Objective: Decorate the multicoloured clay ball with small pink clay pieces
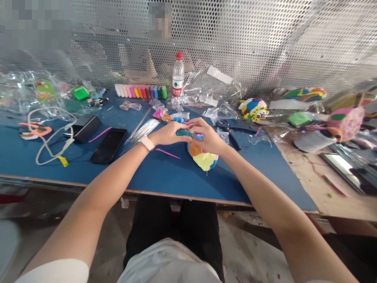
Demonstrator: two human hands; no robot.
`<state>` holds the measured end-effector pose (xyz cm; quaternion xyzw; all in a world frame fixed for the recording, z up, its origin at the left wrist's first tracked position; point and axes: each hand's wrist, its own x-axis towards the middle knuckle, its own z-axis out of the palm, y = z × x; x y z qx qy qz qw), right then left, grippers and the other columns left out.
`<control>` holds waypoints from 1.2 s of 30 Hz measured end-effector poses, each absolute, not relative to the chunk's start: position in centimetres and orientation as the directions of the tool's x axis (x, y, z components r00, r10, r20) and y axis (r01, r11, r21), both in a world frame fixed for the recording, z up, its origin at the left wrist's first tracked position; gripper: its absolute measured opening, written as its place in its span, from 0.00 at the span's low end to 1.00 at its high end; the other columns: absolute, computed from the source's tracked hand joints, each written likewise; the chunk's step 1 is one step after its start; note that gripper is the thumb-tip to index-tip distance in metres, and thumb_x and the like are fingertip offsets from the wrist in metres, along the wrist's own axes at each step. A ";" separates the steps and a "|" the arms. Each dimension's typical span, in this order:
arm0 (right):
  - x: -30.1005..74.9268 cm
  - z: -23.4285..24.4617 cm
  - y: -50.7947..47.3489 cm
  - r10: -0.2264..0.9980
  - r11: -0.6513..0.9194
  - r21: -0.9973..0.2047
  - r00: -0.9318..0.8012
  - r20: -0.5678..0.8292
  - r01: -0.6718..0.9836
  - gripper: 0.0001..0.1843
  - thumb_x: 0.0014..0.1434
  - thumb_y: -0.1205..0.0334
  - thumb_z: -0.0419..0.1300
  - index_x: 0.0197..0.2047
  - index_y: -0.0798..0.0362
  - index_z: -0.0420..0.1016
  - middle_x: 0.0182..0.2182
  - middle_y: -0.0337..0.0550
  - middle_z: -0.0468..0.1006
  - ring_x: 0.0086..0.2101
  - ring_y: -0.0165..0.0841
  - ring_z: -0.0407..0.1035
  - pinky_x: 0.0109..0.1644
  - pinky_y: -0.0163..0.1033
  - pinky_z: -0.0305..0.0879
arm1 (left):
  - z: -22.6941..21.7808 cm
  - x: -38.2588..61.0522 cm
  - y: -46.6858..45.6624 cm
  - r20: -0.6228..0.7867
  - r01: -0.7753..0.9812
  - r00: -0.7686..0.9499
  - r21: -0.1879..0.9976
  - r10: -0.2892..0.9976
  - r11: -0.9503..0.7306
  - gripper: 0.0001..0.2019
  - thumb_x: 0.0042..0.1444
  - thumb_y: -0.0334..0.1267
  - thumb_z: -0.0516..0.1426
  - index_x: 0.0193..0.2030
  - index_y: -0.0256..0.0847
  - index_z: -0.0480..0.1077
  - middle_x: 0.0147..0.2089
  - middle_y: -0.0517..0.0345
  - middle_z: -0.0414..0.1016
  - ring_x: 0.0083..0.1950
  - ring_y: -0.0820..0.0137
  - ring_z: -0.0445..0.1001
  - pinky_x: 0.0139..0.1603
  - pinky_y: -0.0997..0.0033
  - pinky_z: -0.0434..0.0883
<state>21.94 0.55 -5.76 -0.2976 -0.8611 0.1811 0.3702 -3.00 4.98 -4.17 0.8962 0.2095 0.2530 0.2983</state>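
Observation:
My left hand (168, 134) and my right hand (206, 135) meet over the blue table (159, 173). Both pinch a strip of teal clay (184, 133) stretched between their fingertips. Below my right hand sits a clay figure (204, 158) of yellow, orange and blue patches, and the palm rests against its top. A pink stick tool (167, 153) lies on the mat just under my left wrist, which wears a pale band.
A black phone (108, 145), a black box (85, 128) and a white cable (47, 141) lie at the left. A row of coloured clay bars (140, 91) and a water bottle (178, 80) stand at the back. Plastic wrappers and finished clay figures (253, 109) crowd the right.

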 end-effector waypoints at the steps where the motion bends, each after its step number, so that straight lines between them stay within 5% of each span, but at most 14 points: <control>1: 22.1 -5.8 0.7 0.640 0.762 -0.523 -0.569 0.517 0.382 0.12 0.71 0.46 0.69 0.46 0.45 0.82 0.59 0.53 0.74 0.57 0.49 0.76 0.64 0.62 0.77 | -4.1 -3.1 5.2 0.308 0.250 0.795 0.620 0.523 -0.744 0.31 0.66 0.68 0.64 0.52 0.39 0.84 0.48 0.48 0.88 0.46 0.56 0.85 0.48 0.64 0.75; 6: 23.0 -5.4 1.0 0.652 0.755 -0.482 -0.595 0.470 0.446 0.16 0.74 0.45 0.66 0.54 0.46 0.82 0.53 0.51 0.76 0.49 0.45 0.76 0.59 0.56 0.78 | -4.5 -3.9 6.4 0.364 0.381 0.759 0.425 0.540 -0.821 0.28 0.70 0.66 0.62 0.54 0.41 0.82 0.54 0.45 0.87 0.55 0.51 0.85 0.54 0.60 0.75; 11: 22.5 -5.2 0.4 0.707 0.707 -0.556 -0.450 0.546 0.437 0.15 0.77 0.46 0.60 0.47 0.47 0.80 0.46 0.49 0.79 0.44 0.42 0.76 0.49 0.49 0.77 | -5.6 -4.4 7.1 0.483 0.425 0.700 0.309 0.525 -0.851 0.29 0.74 0.65 0.58 0.60 0.41 0.79 0.60 0.42 0.85 0.62 0.50 0.83 0.62 0.55 0.74; 17: 21.1 -6.1 -0.1 0.811 0.582 -0.725 -0.201 0.549 0.369 0.15 0.70 0.50 0.68 0.56 0.47 0.79 0.50 0.48 0.84 0.46 0.41 0.78 0.48 0.48 0.79 | -5.8 -4.2 6.7 0.507 0.439 0.684 0.288 0.524 -0.851 0.32 0.74 0.68 0.55 0.61 0.40 0.77 0.61 0.41 0.84 0.62 0.50 0.83 0.61 0.56 0.74; 23: 20.9 -6.3 0.0 0.837 0.537 -0.760 -0.119 0.534 0.368 0.12 0.64 0.50 0.73 0.43 0.49 0.83 0.39 0.44 0.85 0.38 0.39 0.78 0.42 0.47 0.78 | -5.7 -4.0 6.2 0.510 0.439 0.692 0.264 0.511 -0.858 0.34 0.73 0.70 0.52 0.60 0.40 0.77 0.61 0.42 0.84 0.61 0.50 0.84 0.58 0.58 0.75; 31: 21.4 -6.2 0.3 0.751 0.652 -0.644 -0.222 0.622 0.400 0.11 0.67 0.53 0.73 0.51 0.44 0.92 0.43 0.46 0.86 0.38 0.38 0.78 0.39 0.44 0.77 | -5.8 -3.7 5.8 0.503 0.424 0.677 0.329 0.537 -0.844 0.37 0.72 0.75 0.50 0.60 0.42 0.76 0.59 0.43 0.84 0.59 0.50 0.84 0.57 0.57 0.75; 36: 22.0 -6.3 0.6 0.721 0.685 -0.569 -0.312 0.619 0.455 0.16 0.69 0.44 0.73 0.51 0.45 0.92 0.42 0.47 0.86 0.35 0.37 0.77 0.39 0.45 0.77 | -5.7 -3.6 5.7 0.443 0.411 0.716 0.358 0.540 -0.838 0.40 0.68 0.78 0.51 0.60 0.41 0.76 0.59 0.41 0.85 0.60 0.46 0.84 0.58 0.54 0.76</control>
